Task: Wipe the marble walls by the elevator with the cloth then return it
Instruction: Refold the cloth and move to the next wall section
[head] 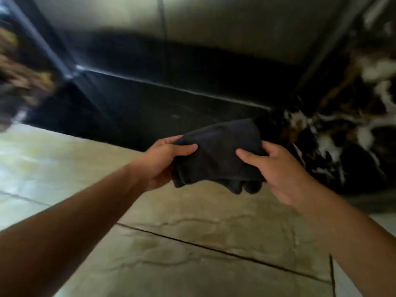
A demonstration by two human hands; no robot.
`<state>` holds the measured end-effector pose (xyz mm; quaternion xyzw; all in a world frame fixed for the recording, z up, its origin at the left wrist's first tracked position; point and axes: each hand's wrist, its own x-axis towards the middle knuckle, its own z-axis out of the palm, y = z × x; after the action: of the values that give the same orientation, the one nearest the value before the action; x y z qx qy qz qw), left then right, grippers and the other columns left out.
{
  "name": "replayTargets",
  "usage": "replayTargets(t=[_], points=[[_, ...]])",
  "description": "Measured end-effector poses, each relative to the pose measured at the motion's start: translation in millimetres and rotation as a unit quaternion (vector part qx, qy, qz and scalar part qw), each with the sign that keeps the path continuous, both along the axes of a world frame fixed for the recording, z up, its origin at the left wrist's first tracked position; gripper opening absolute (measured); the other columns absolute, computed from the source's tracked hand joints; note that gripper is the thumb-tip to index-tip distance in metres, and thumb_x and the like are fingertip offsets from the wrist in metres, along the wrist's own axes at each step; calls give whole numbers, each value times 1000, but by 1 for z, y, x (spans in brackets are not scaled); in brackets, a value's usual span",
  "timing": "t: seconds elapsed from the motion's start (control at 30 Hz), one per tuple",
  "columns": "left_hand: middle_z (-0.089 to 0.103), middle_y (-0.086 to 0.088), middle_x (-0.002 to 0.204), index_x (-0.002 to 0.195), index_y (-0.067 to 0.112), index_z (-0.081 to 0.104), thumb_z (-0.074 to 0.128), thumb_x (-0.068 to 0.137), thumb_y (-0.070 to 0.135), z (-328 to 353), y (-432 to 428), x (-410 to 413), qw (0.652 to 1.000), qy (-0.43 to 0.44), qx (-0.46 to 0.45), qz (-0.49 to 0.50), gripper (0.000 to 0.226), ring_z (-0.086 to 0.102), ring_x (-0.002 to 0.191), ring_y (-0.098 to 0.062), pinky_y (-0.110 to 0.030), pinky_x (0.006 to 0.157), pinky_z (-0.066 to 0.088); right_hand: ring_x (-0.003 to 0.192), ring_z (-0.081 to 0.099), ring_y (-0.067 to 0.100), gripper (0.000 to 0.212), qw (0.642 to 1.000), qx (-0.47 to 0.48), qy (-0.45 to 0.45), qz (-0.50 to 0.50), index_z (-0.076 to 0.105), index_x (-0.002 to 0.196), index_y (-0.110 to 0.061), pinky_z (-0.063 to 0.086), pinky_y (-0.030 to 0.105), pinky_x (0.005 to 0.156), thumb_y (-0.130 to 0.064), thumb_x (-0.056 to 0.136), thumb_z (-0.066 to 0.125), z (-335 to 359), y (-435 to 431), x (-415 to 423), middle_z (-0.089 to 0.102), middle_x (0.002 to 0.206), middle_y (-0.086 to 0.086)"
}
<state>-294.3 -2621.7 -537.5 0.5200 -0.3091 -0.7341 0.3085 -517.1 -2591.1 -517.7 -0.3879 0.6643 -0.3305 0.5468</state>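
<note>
A dark, folded cloth [216, 155] hangs bunched between both hands in the middle of the view. My left hand [162, 161] pinches its left edge, thumb on top. My right hand [276, 168] grips its right edge, thumb pressed onto the fabric. Dark marble wall with white and brown veins [347, 125] rises on the right, close to my right hand. Another veined marble wall [19, 78] shows blurred at the far left. Between them stands the metal elevator door [192, 24], its lower part in dark reflection.
The dark door sill [171, 88] runs across the view behind the cloth. Beige polished floor tiles [192, 254] with dark joints lie under my arms. The picture is motion-blurred.
</note>
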Motion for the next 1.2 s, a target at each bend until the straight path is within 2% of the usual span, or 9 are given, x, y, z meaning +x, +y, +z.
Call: replayTargets(t=[0.17, 0.33, 0.53, 0.7, 0.77, 0.9, 1.0, 1.1, 1.2], points=[[62, -25, 130, 129, 2, 59, 60, 89, 2, 115, 37, 94, 991, 38, 46, 122, 39, 58, 122, -41, -52, 102, 50, 90, 73, 27, 10, 993, 61, -1, 102, 72, 96, -18, 54, 40, 71, -22, 87, 72, 136, -14, 98, 77, 98, 9], [65, -23, 128, 129, 6, 61, 61, 82, -8, 248, 125, 190, 970, 89, 149, 170, 48, 62, 118, -41, -53, 104, 48, 92, 70, 19, 12, 970, 170, -2, 172, 71, 101, -17, 56, 32, 75, -18, 89, 69, 275, 32, 195, 75, 100, 3], [69, -25, 118, 126, 1, 60, 67, 77, -9, 399, 246, 252, 909, 61, 317, 264, 51, 66, 110, -42, -51, 95, 53, 95, 69, 23, 10, 917, 259, 116, 281, 71, 92, -17, 56, 45, 92, -22, 84, 72, 404, 110, 267, 74, 97, 4], [71, -26, 108, 116, 0, 63, 67, 78, -14, 491, 261, 283, 898, 24, 294, 328, 41, 69, 100, -40, -44, 78, 58, 93, 69, 22, 7, 917, 251, 122, 284, 71, 92, -21, 57, 44, 90, -21, 85, 71, 488, 121, 312, 74, 97, 3], [71, -23, 109, 116, 3, 63, 69, 77, -14, 512, 248, 295, 901, 14, 267, 342, 43, 70, 98, -38, -42, 73, 60, 94, 69, 23, 8, 924, 227, 123, 284, 71, 94, -20, 57, 43, 89, -20, 87, 70, 510, 108, 324, 74, 98, 4], [69, -20, 113, 119, 6, 61, 73, 74, -13, 534, 209, 318, 908, -6, 225, 353, 50, 69, 100, -38, -48, 82, 60, 92, 66, 17, 2, 925, 189, 126, 304, 68, 91, -23, 56, 34, 81, -21, 89, 68, 535, 70, 347, 70, 95, 0], [69, -18, 111, 118, 8, 63, 74, 74, -10, 529, 175, 324, 906, -31, 220, 361, 49, 69, 98, -36, -50, 82, 60, 95, 68, 22, 6, 924, 184, 138, 306, 71, 92, -23, 57, 43, 91, -24, 86, 71, 530, 34, 358, 73, 98, 2], [70, -15, 109, 117, 12, 64, 76, 74, -4, 502, 137, 328, 904, -61, 220, 362, 47, 70, 97, -34, -50, 84, 60, 98, 69, 24, 6, 912, 203, 145, 326, 71, 93, -26, 56, 45, 92, -22, 88, 71, 511, -10, 371, 73, 100, 3], [72, -11, 99, 109, 14, 67, 76, 75, -1, 439, 91, 330, 885, -87, 224, 399, 38, 71, 93, -31, -43, 78, 61, 96, 69, 23, 7, 891, 212, 180, 358, 70, 86, -30, 56, 47, 92, -23, 88, 71, 456, -68, 386, 74, 97, 2]])
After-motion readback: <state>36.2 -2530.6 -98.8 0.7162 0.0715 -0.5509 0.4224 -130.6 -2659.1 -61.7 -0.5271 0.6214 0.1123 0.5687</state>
